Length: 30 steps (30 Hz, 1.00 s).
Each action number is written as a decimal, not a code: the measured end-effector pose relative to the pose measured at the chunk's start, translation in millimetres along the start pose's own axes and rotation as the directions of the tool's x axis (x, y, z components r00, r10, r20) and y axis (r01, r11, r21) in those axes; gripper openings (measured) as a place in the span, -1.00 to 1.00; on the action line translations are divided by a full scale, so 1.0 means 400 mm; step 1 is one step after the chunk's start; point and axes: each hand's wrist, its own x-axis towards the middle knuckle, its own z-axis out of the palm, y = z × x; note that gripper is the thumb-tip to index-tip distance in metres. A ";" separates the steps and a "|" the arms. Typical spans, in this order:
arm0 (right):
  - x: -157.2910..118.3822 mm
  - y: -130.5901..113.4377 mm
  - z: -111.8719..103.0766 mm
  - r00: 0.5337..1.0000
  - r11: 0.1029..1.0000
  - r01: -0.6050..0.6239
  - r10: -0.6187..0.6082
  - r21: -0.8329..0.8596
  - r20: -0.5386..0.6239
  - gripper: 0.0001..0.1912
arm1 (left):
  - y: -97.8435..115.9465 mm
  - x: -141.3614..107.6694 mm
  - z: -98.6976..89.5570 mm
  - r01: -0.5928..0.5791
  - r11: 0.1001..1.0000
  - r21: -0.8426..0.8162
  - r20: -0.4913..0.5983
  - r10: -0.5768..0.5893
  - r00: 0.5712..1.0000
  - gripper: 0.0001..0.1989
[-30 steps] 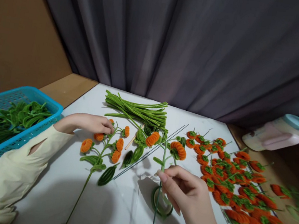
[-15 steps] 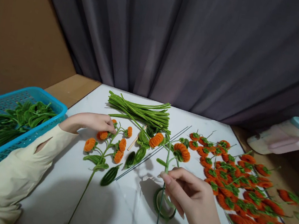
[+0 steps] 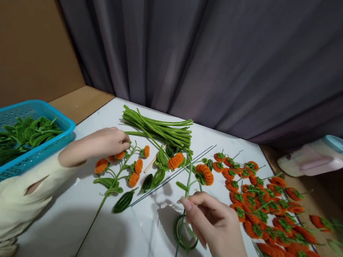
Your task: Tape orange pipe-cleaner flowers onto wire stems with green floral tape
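Observation:
My right hand [image 3: 209, 220] pinches the green stem of an upright pipe-cleaner branch [image 3: 189, 178], which bears ribbed orange fruits [image 3: 205, 174] and small leaves. A thin dark wire runs down below the pinch. To the left, a second pipe-cleaner branch [image 3: 118, 176] with several orange fruits lies on the white table [image 3: 103, 238]. My left hand [image 3: 110, 141] is at its upper left, fingers curled over a small orange fruit that they mostly hide. Loose dark green leaves [image 3: 124, 201] lie between the two branches. Behind my right fingers sits a roll of green tape [image 3: 186, 234].
A bundle of green pipe-cleaner stems [image 3: 159, 126] lies at the back. Two thin wires [image 3: 172, 176] and a wooden stick [image 3: 152, 162] rest mid-table. On the left stands a blue basket [image 3: 69, 124] of leaves. Many orange fruits [image 3: 263, 202] spread rightward, near a lidded cup [image 3: 312, 158].
My left hand has drawn slightly left and its fingers now cover the small fruit seen beside them earlier. My right hand keeps its pinch on the stem. The whole view has shifted a little.

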 end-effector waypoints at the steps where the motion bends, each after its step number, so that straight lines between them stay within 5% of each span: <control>1: 0.002 0.001 -0.001 1.000 1.000 0.012 -0.012 -0.004 0.007 -0.64 | 0.022 -0.024 0.000 0.019 0.992 0.122 -0.134 -0.002 0.991 -0.69; 3: 0.005 0.005 -0.003 0.998 0.999 0.053 -0.053 -0.006 0.033 -0.63 | 0.072 -0.073 0.010 -0.068 0.979 0.190 -0.264 0.118 0.957 -0.67; 6: 0.007 0.011 -0.005 0.993 0.995 0.095 -0.094 -0.008 0.073 -0.63 | 0.148 -0.130 0.047 -0.299 0.954 -0.009 -0.154 0.294 0.943 -0.63; 14: -0.007 0.007 0.000 0.986 0.991 0.134 -0.135 0.014 0.098 -0.67 | 0.236 -0.137 0.107 -0.286 0.870 -0.402 -0.111 0.264 0.958 -0.61; 17: -0.011 -0.006 0.001 0.986 0.990 0.138 -0.137 0.002 0.092 -0.66 | 0.245 -0.134 0.113 -0.369 0.844 -0.390 -0.198 0.315 0.928 -0.71; 19: -0.014 -0.013 0.002 0.984 0.987 0.158 -0.156 -0.020 0.085 -0.66 | 0.247 -0.133 0.125 -0.486 0.823 -0.293 -0.326 0.392 0.860 -0.77; 22: -0.018 -0.017 0.003 0.982 0.981 0.181 -0.176 -0.066 0.074 -0.67 | 0.243 -0.133 0.147 -0.671 0.738 -0.073 -0.487 0.561 0.669 -0.80; 24: -0.019 -0.018 0.004 0.981 0.976 0.191 -0.186 -0.103 0.063 -0.67 | 0.239 -0.134 0.156 -0.720 0.687 0.095 -0.496 0.660 0.564 -0.77; 27: -0.019 -0.017 0.004 0.977 0.963 0.214 -0.209 -0.161 0.049 -0.67 | 0.234 -0.143 0.163 -0.695 0.652 0.303 -0.437 0.743 0.507 -0.72; 30: -0.017 -0.013 0.007 0.969 0.947 0.248 -0.243 -0.202 0.052 -0.67 | 0.236 -0.155 0.168 -0.652 0.658 0.376 -0.427 0.748 0.508 -0.73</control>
